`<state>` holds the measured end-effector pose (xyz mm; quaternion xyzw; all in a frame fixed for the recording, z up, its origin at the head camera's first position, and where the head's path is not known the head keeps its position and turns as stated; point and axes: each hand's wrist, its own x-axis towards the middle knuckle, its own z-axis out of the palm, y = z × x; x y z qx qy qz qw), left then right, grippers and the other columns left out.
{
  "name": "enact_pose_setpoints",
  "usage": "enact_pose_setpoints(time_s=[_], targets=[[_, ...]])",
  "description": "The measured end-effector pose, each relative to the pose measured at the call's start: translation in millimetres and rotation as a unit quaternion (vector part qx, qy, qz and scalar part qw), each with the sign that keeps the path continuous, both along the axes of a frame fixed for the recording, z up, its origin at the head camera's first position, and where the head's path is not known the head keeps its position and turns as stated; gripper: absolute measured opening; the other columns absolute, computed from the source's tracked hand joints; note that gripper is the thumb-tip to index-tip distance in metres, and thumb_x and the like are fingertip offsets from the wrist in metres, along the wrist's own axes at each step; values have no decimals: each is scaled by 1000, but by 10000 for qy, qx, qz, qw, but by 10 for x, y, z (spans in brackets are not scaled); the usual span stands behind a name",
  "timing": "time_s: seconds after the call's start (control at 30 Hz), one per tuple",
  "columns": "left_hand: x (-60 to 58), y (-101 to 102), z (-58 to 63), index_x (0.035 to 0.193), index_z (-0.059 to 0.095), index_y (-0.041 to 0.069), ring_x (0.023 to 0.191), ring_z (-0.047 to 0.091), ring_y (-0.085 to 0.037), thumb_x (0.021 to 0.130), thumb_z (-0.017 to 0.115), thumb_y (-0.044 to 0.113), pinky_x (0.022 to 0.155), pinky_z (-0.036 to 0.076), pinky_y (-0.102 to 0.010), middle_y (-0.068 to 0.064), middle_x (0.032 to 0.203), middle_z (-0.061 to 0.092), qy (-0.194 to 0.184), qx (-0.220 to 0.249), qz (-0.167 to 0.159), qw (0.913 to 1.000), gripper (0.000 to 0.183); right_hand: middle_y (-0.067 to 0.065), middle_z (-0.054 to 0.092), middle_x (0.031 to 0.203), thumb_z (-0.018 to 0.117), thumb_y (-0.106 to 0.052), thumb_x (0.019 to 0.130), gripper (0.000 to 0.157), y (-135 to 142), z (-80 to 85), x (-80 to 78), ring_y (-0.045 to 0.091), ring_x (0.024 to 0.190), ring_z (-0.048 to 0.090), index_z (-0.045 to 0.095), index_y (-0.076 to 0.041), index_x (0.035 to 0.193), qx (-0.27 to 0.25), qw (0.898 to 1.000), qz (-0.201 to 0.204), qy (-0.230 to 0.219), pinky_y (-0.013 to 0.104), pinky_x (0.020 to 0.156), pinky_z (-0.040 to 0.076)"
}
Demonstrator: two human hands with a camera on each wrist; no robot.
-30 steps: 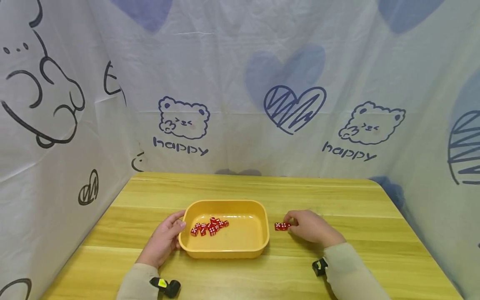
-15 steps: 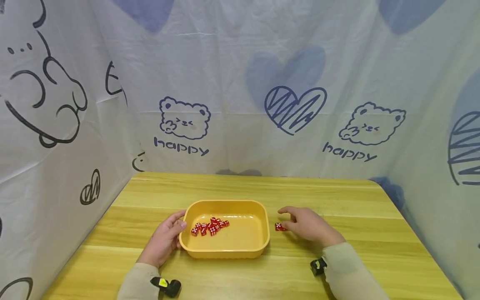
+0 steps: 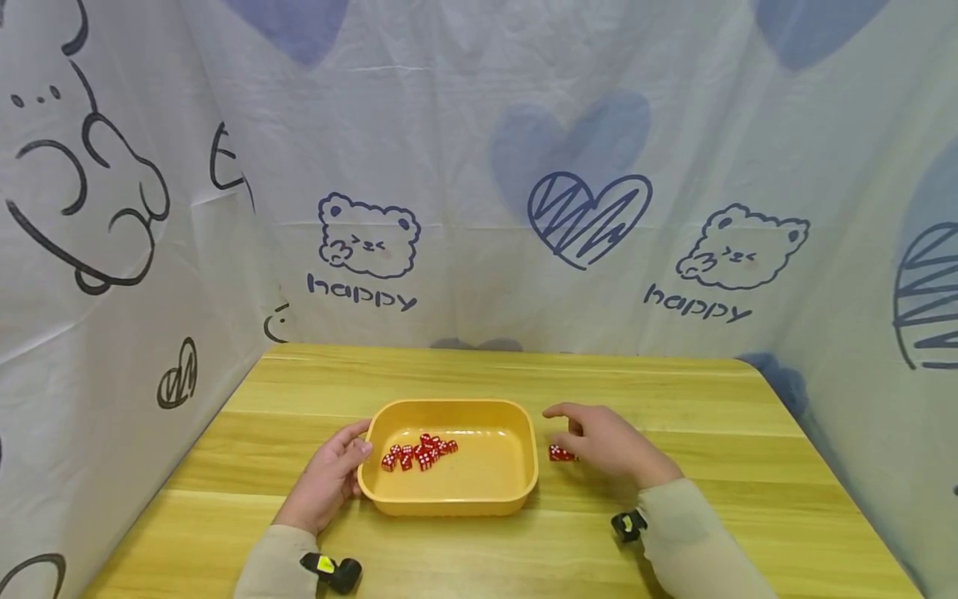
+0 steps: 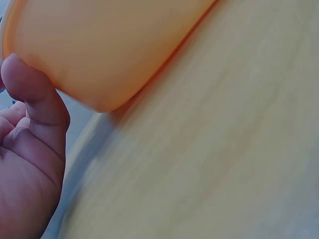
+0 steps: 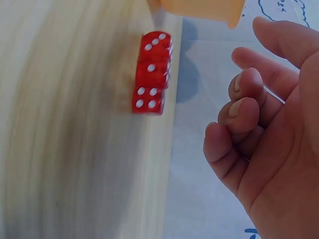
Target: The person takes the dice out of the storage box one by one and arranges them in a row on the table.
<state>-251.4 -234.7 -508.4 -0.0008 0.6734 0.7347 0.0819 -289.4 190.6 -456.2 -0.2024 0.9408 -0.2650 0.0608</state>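
A yellow plastic tray (image 3: 486,478) stands on the table, with several red dice (image 3: 425,453) heaped in its left half. My left hand (image 3: 323,478) grips its left rim; in the left wrist view the thumb (image 4: 35,84) lies on that rim. To the right of the tray is a row of three red dice (image 5: 152,74) on the table, partly covered by my right hand (image 3: 614,445) in the head view. That hand hovers over the row with nothing in it. Its thumb and index finger are spread apart, the other fingers loosely bent.
The wooden table (image 3: 674,399) reaches back to a white cloth (image 3: 464,283) printed with hearts and bears. More of this cloth hangs at both sides. A black wrist camera (image 3: 340,574) is strapped at the left sleeve, another black camera (image 3: 627,527) at the right.
My right hand has moved left along the dice row, from its right end towards the tray, and its thumb and index finger have spread. My left hand and the tray stay put.
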Motion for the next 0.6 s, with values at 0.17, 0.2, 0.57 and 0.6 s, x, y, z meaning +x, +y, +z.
enact_pose_setpoints(time_s=[0.17, 0.2, 0.57, 0.6], targets=[[-4, 6, -7, 154, 35, 5, 63, 51, -12, 105, 53, 13, 53, 46, -20, -11, 102, 51, 41, -23, 14, 10000, 52, -5, 56, 73, 65, -34, 99, 39, -74, 78, 10, 13, 62, 51, 63, -23, 136, -15, 9998, 186, 89, 32, 57, 46], [-2, 6, -5, 153, 35, 5, 63, 51, -12, 106, 53, 13, 53, 46, -20, -11, 102, 51, 45, -30, 20, 10000, 52, -6, 56, 72, 64, -35, 99, 38, -89, 87, 9, 12, 61, 51, 63, -24, 136, -3, 9997, 213, 97, 32, 57, 46], [3, 16, 0, 154, 36, 6, 63, 50, -12, 105, 53, 14, 53, 46, -20, -12, 103, 51, -25, -57, 57, 10000, 52, -5, 55, 72, 65, -32, 100, 39, -288, 238, -6, 12, 58, 50, 62, -22, 137, -10, 9986, 484, 219, 31, 54, 45], [2, 17, 0, 154, 36, 6, 62, 50, -12, 105, 54, 14, 53, 46, -20, -12, 103, 51, -26, -60, 57, 10000, 52, -4, 55, 72, 65, -32, 100, 39, -310, 259, -4, 12, 57, 50, 62, -22, 138, -14, 9984, 518, 235, 31, 54, 45]])
